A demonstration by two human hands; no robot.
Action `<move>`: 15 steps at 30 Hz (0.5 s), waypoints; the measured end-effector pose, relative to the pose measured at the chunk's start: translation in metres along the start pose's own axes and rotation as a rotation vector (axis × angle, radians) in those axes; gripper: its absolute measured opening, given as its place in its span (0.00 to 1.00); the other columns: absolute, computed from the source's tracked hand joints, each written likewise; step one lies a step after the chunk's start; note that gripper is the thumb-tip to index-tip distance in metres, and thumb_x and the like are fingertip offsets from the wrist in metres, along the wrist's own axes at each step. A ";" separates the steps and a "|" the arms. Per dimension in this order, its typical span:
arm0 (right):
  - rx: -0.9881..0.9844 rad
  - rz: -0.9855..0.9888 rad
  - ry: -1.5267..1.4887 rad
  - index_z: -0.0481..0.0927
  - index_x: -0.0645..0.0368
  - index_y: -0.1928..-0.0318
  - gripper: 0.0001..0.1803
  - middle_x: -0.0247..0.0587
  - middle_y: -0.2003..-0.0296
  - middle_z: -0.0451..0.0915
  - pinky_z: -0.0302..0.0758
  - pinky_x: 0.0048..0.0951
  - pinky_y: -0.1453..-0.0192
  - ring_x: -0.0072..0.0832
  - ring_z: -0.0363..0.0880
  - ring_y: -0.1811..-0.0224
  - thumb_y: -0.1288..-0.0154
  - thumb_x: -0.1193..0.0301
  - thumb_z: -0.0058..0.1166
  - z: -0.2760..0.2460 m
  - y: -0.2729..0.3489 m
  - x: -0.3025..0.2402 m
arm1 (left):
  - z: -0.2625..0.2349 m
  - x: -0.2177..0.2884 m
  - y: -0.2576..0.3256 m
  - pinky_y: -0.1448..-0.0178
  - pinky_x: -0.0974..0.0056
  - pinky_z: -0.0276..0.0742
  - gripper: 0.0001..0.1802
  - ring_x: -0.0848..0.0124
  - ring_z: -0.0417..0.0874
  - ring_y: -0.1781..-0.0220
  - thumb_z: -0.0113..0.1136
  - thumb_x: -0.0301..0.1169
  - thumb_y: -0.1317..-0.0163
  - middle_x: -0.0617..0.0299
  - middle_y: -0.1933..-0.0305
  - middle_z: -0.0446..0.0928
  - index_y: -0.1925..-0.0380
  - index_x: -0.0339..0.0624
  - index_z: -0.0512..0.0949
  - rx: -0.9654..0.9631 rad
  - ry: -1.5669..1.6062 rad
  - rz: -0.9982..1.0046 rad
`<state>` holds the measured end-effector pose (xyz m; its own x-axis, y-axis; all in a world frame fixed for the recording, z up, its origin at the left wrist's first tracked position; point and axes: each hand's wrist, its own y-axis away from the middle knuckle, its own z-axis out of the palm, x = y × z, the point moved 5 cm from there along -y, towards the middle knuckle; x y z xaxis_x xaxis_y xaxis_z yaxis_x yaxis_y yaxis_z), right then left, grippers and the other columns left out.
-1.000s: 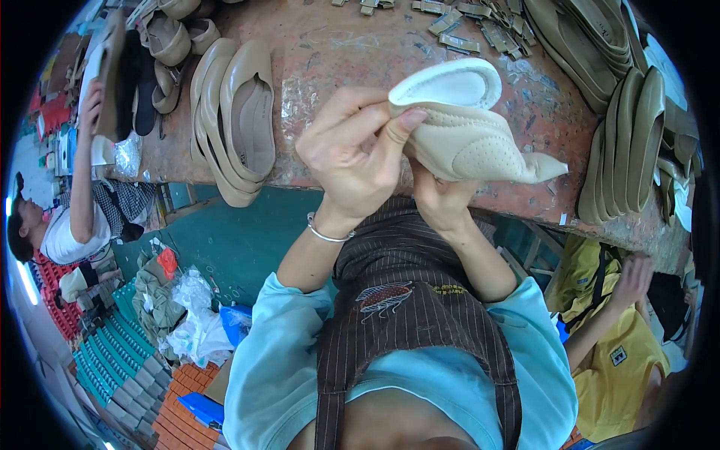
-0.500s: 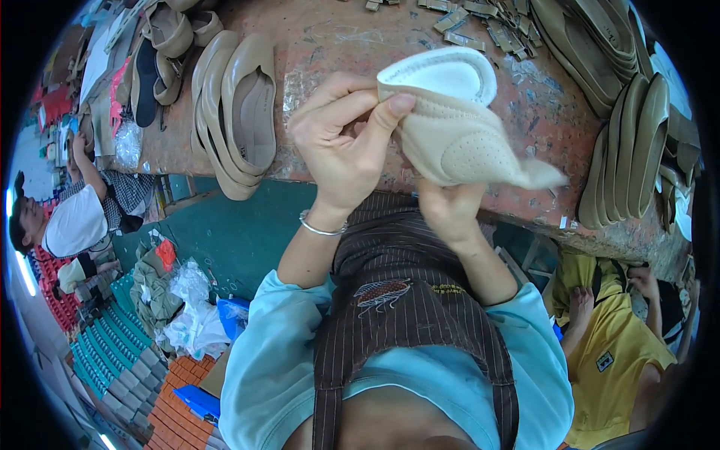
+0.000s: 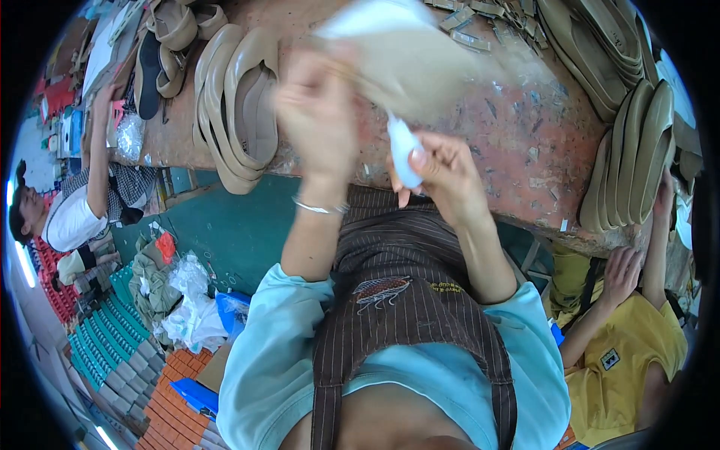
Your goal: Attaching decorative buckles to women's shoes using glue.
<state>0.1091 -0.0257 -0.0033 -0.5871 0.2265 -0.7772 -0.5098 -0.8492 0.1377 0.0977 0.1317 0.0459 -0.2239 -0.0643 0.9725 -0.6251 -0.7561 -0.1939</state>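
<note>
My left hand (image 3: 319, 124), smeared by motion, is closed on a beige insole (image 3: 424, 67) with a white underside, raised over the worktable (image 3: 517, 142). The insole is blurred too, and its far end fades into a streak at the right. Lower and to the right, my right hand (image 3: 450, 172) grips a small white squeeze bottle (image 3: 405, 154) with its thin nozzle pointing up. The nozzle tip ends just below the insole; whether they touch, I cannot tell.
Beige shoes (image 3: 251, 112) stand nested at the left table edge, more shoes (image 3: 637, 157) at the right. Small beige strips (image 3: 480, 22) lie at the back. One person (image 3: 75, 217) works at far left; another in yellow (image 3: 630, 352) sits close by at right.
The insole has swung up and left with my left hand. My right hand, partly hidden behind it before, now shows with the squeeze bottle. The person in yellow has reached toward the shoes.
</note>
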 end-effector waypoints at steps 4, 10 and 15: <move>0.165 -0.099 -0.040 0.76 0.68 0.60 0.20 0.43 0.73 0.78 0.75 0.22 0.72 0.24 0.77 0.76 0.33 0.59 0.53 -0.018 0.017 0.004 | -0.039 -0.015 -0.086 0.76 0.76 0.64 0.13 0.80 0.71 0.81 0.61 0.35 0.37 0.66 0.80 0.75 0.72 0.35 0.81 0.014 -0.130 -0.056; 0.074 -0.173 -0.068 0.76 0.67 0.56 0.16 0.43 0.69 0.81 0.78 0.25 0.65 0.24 0.80 0.71 0.32 0.64 0.53 -0.028 0.021 -0.012 | -0.065 -0.096 -0.158 0.71 0.67 0.74 0.19 0.70 0.79 0.78 0.62 0.42 0.40 0.54 0.78 0.78 0.68 0.31 0.81 -0.207 -0.683 -0.200; 0.146 -0.174 -0.020 0.77 0.68 0.54 0.15 0.42 0.67 0.81 0.79 0.25 0.63 0.23 0.79 0.68 0.34 0.69 0.55 -0.041 0.027 -0.014 | -0.068 -0.066 -0.121 0.59 0.54 0.78 0.29 0.51 0.81 0.63 0.63 0.44 0.44 0.50 0.61 0.79 0.45 0.43 0.72 -0.111 -1.632 0.521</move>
<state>0.1291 -0.0712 -0.0134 -0.4943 0.3744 -0.7846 -0.6892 -0.7188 0.0913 0.1369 0.2714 -0.0035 0.4865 -0.8690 -0.0903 -0.7994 -0.4010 -0.4474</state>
